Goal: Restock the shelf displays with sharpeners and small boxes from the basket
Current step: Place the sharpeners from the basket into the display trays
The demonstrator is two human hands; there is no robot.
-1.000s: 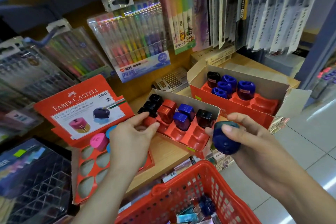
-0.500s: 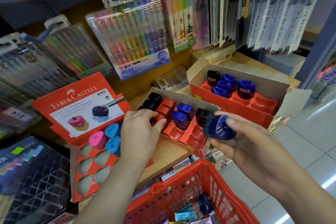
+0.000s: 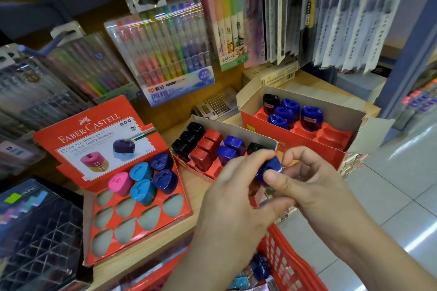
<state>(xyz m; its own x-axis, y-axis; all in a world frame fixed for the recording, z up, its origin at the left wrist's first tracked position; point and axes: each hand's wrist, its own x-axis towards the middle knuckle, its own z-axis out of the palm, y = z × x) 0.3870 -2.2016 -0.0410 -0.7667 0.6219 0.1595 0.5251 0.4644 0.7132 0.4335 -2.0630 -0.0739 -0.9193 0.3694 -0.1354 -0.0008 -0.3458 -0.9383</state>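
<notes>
Pinching a blue sharpener [image 3: 269, 169] between them, left hand [image 3: 234, 189] and right hand [image 3: 316, 186] held it mid-task — the tray [image 3: 88, 238] left of the grip was mostly empty, and the basket [image 3: 290, 264] below it held stock.

hands: left [image 3: 233, 186] and right [image 3: 305, 182] both grip blue sharpener [image 3: 269, 169] | above red basket [image 3: 290, 260]

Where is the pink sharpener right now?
Head view, left of centre: the pink sharpener sits in the red Faber-Castell display tray, leftmost of the five sharpeners there, with light blue sharpeners just to its right and empty slots in front.
</notes>
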